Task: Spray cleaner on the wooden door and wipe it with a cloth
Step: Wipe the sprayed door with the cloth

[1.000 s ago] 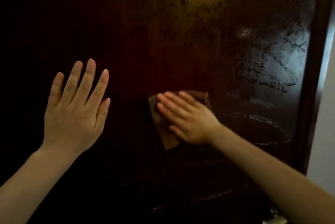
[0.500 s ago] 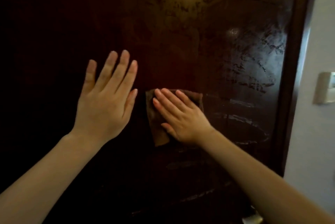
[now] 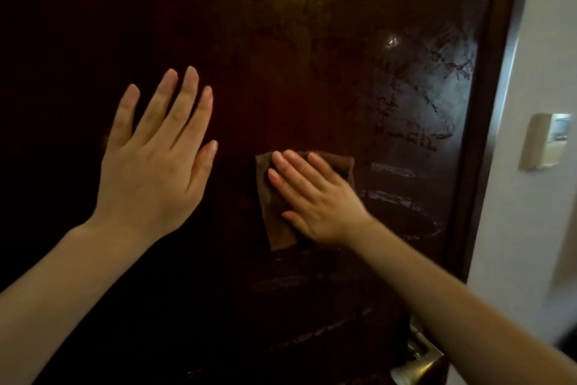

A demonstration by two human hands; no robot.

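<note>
A dark wooden door [image 3: 312, 72] fills the dim view, its glossy face streaked with wet smears and curved wipe marks toward the right edge, where a white wall [image 3: 543, 41] carries a pale wall panel [image 3: 544, 141]. The right hand [image 3: 315, 197] lies flat on a brown cloth [image 3: 274, 213], fingers together, pressing it against the door's middle. The left hand [image 3: 156, 166] is raised beside it, palm toward the door, 4 fingers loosely spread and holding nothing. A metal door handle [image 3: 418, 362] shows at the bottom.
</note>
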